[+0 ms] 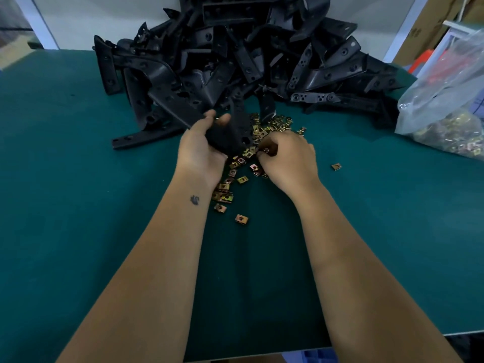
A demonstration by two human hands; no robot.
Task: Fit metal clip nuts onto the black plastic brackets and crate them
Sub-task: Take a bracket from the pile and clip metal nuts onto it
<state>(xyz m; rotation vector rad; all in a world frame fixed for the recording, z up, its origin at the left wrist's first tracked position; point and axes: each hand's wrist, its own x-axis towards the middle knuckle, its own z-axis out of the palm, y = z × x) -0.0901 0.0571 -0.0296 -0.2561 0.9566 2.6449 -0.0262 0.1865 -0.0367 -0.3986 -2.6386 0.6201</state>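
Black bracket (233,132) in left hand (201,150), right hand (288,158) seemingly pinching clip nut (266,151)

Black plastic brackets (230,48) are showing a dull, slightly glossy sheen. Small brass-coloured metal clip nuts (272,125) are glinting on the matt green desk (65,179). A clear, crinkled plastic bag (445,95) is shining.

Factory assembly bench: green work mat (78,205), bulk heap of black plastic brackets (235,56), loose clip nuts (230,179), bagged hardware (450,113), cardboard cartons (429,24) behind.
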